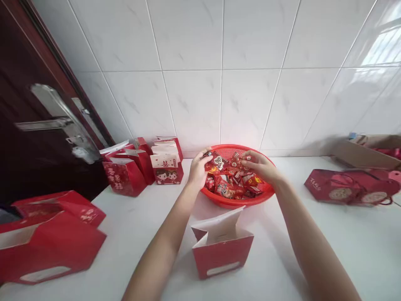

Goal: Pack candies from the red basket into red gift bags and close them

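A red plastic basket (232, 204) full of red wrapped candies (225, 188) stands against the tiled wall. At its left rim, my left hand (198, 169) is closed on a dark red candy packet (218, 162) with a pale round print. My right hand (261, 167) reaches over the right rim, its fingers pinched on a small red wrapped candy (247, 158), partly hidden by the fingers. Between my forearms, nearer to me, an open red paper box (224, 255) stands upright with its white-lined flaps raised. Neither hand touches this box.
Several open red gift boxes (127, 177) stand along the wall at the left. Larger red boxes (53, 246) sit at the near left. At the right lie red ribboned boxes (341, 186) and a cardboard carton (360, 154). A dark door (28, 159) borders the left side.
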A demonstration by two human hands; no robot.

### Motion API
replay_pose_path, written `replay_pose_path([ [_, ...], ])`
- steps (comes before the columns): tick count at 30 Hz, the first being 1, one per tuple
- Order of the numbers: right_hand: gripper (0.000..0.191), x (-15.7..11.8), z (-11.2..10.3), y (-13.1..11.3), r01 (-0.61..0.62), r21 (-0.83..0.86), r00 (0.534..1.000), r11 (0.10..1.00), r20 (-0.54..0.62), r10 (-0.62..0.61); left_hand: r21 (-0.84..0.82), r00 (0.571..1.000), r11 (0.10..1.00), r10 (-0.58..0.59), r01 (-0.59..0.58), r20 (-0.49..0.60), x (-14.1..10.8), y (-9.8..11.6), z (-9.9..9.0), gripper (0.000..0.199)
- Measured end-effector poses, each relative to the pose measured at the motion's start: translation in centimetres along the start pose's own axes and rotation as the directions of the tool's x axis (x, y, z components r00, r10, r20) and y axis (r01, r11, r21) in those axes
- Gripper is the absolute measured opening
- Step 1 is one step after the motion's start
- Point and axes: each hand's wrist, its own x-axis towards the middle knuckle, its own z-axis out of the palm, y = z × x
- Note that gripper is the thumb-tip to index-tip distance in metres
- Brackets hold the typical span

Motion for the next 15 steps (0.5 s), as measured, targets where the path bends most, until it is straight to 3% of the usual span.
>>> replay_pose_path([
  [4,0.049,0.2,-0.1,0.1,0.011,0.006,1.0,1.0,-0.001,-0.011,0.031,0.999,0.999,0.023,-0.024,0.031,-0.2,0.1,-0.2,0.038],
  [7,0.044,-0.2,0.6,-0.7,0.073,0.009,0.996,0.997,0.041,-0.073,0.143,0.995,0.988,0.043,-0.055,0.087,-0.2,0.1,-0.3,0.029],
  [11,0.027,-1.5,2.5,-2.8,0.213,0.026,0.966,0.977,0.142,-0.215,0.336,0.98,0.936,0.038,-0.103,0.196,-0.9,0.8,0.1,0.015],
  [15,0.025,-2.6,4.6,-4.3,0.321,-0.076,0.945,0.944,0.093,-0.314,0.335,0.97,0.933,0.049,-0.13,0.24,-2.4,2.4,1.1,0.021],
])
